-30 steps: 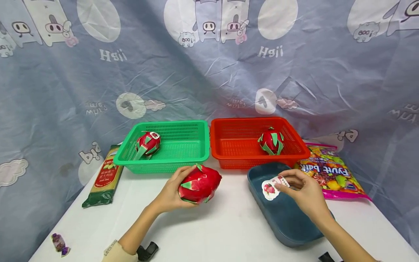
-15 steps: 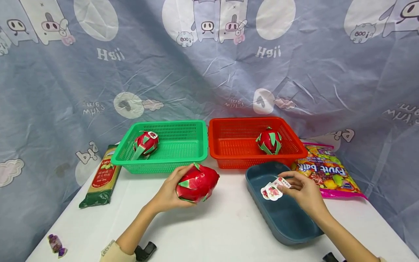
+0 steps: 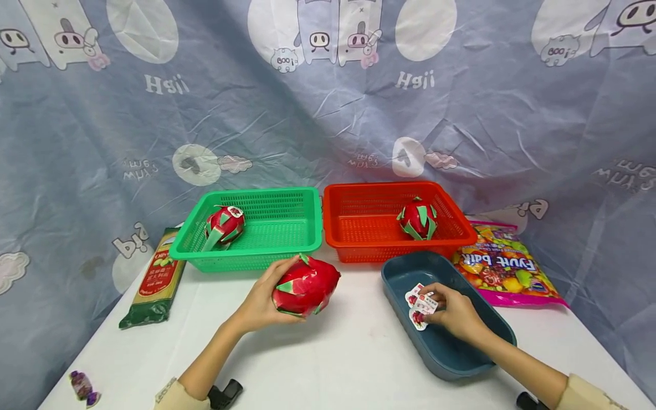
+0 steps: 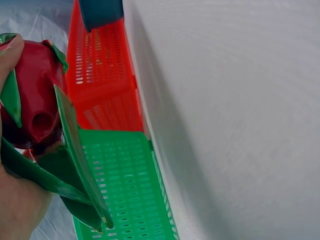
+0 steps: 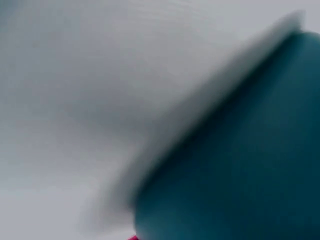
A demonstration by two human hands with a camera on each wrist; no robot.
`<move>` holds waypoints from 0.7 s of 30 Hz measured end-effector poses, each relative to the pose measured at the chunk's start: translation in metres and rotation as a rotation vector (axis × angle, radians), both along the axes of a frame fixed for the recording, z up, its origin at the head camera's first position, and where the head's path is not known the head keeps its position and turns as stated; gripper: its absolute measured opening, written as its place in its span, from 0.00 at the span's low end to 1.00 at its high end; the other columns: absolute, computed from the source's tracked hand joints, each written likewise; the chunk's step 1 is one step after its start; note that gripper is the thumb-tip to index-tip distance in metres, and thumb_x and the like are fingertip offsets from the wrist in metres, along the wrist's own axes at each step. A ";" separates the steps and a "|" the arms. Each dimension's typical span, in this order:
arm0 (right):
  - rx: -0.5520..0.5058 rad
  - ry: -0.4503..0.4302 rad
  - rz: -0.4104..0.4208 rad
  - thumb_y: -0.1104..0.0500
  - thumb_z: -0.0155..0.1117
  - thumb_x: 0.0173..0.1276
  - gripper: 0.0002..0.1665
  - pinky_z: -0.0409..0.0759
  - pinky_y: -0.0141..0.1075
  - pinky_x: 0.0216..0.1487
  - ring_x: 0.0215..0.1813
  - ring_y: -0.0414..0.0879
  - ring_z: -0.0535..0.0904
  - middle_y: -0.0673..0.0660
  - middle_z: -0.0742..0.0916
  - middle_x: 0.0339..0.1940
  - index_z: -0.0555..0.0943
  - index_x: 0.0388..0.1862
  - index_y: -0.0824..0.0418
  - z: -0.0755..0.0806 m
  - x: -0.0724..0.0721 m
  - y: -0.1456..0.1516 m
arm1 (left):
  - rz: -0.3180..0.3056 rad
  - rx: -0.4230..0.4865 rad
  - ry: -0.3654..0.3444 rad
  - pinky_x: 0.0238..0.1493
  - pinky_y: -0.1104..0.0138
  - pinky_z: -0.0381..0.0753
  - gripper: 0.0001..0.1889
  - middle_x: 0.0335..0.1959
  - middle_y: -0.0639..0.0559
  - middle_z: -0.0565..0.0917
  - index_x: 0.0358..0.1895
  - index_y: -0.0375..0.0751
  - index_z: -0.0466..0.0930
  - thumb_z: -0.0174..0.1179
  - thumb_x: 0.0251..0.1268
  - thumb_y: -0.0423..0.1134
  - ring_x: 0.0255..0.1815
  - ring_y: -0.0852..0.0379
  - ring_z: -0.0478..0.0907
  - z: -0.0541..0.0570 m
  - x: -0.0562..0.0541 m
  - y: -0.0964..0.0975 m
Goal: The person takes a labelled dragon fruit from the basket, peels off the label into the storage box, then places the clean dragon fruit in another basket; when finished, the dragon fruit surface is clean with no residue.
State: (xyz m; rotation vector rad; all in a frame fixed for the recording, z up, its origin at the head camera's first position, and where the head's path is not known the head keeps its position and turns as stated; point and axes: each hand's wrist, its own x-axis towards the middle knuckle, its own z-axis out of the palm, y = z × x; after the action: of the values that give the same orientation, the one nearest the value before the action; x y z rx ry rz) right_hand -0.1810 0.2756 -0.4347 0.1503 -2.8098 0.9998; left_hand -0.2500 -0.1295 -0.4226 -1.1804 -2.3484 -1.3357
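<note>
In the head view my left hand (image 3: 263, 302) grips a red dragon fruit (image 3: 307, 287) with green scales above the white table. Up close in the left wrist view, that dragon fruit (image 4: 37, 90) shows long green leaves, with fingers and palm around it. My right hand (image 3: 456, 313) pinches several white cut-out stickers (image 3: 419, 307) printed with dragon fruit, inside or just over the dark blue tray (image 3: 438, 350). How deep they sit I cannot tell. The right wrist view is blurred; only the blue tray (image 5: 240, 165) and table show there, no hand.
Behind stand a green basket (image 3: 277, 228) holding a dragon fruit (image 3: 225, 224) with a sticker on it, and a red basket (image 3: 359, 228) with another dragon fruit (image 3: 417, 219). A pasta packet (image 3: 159, 279), a candy bag (image 3: 504, 267) and a wrapped candy (image 3: 83, 387) lie at the sides.
My right hand has moved lower and slightly left into the tray area, and the stickers have fanned apart in its fingers. The left hand keeps its dragon fruit in nearly the same place.
</note>
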 end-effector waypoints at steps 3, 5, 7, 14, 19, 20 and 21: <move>0.026 0.025 0.006 0.63 0.78 0.41 0.28 0.77 0.38 0.34 0.34 0.45 0.78 0.53 0.82 0.33 0.78 0.45 0.58 -0.006 -0.002 -0.001 | 0.011 -0.009 0.003 0.46 0.60 0.78 0.56 0.62 0.54 0.63 0.71 0.54 0.54 0.78 0.31 0.49 0.60 0.51 0.65 0.000 0.001 0.000; 0.048 0.038 0.002 0.63 0.79 0.40 0.29 0.75 0.35 0.31 0.31 0.44 0.76 0.52 0.81 0.30 0.77 0.44 0.58 -0.007 -0.003 -0.001 | 0.017 -0.013 0.000 0.46 0.59 0.78 0.57 0.62 0.51 0.64 0.70 0.51 0.54 0.79 0.31 0.44 0.60 0.49 0.65 0.006 0.006 0.001; 0.065 0.047 0.004 0.63 0.79 0.39 0.30 0.72 0.34 0.28 0.29 0.43 0.73 0.52 0.80 0.29 0.77 0.44 0.59 -0.008 -0.003 -0.001 | 0.021 -0.015 0.002 0.46 0.59 0.78 0.56 0.61 0.49 0.64 0.70 0.48 0.55 0.79 0.31 0.40 0.59 0.48 0.66 0.016 0.013 0.003; 0.121 0.045 0.010 0.64 0.79 0.39 0.31 0.66 0.32 0.22 0.24 0.42 0.68 0.51 0.77 0.24 0.76 0.44 0.61 -0.008 -0.003 -0.001 | 0.011 -0.010 0.000 0.47 0.59 0.78 0.55 0.60 0.47 0.65 0.69 0.44 0.56 0.79 0.31 0.36 0.59 0.47 0.66 0.033 0.025 0.005; 0.180 0.026 -0.012 0.61 0.79 0.40 0.31 0.71 0.37 0.30 0.32 0.46 0.72 0.53 0.81 0.31 0.76 0.44 0.60 -0.010 -0.002 0.001 | 0.015 -0.009 0.012 0.46 0.59 0.78 0.54 0.60 0.47 0.66 0.69 0.45 0.56 0.79 0.32 0.37 0.59 0.47 0.66 0.033 0.026 0.005; 0.187 0.021 -0.017 0.61 0.79 0.40 0.31 0.71 0.38 0.31 0.33 0.47 0.73 0.54 0.82 0.33 0.76 0.44 0.60 -0.010 -0.002 0.001 | 0.017 -0.010 0.014 0.46 0.59 0.78 0.55 0.60 0.47 0.66 0.69 0.45 0.56 0.79 0.32 0.37 0.59 0.47 0.66 0.033 0.026 0.005; 0.193 0.018 -0.021 0.60 0.79 0.40 0.30 0.72 0.39 0.33 0.35 0.48 0.73 0.55 0.83 0.35 0.76 0.44 0.60 -0.010 -0.002 0.002 | 0.019 -0.010 0.016 0.46 0.59 0.78 0.55 0.60 0.47 0.66 0.69 0.45 0.56 0.79 0.32 0.37 0.58 0.47 0.66 0.033 0.026 0.005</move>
State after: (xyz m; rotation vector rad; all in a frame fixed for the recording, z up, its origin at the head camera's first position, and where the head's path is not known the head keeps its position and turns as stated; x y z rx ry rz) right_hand -0.1826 0.2773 -0.4450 0.1515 -2.8808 0.7175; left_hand -0.2240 -0.1247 -0.3896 -1.1649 -2.3521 -1.3045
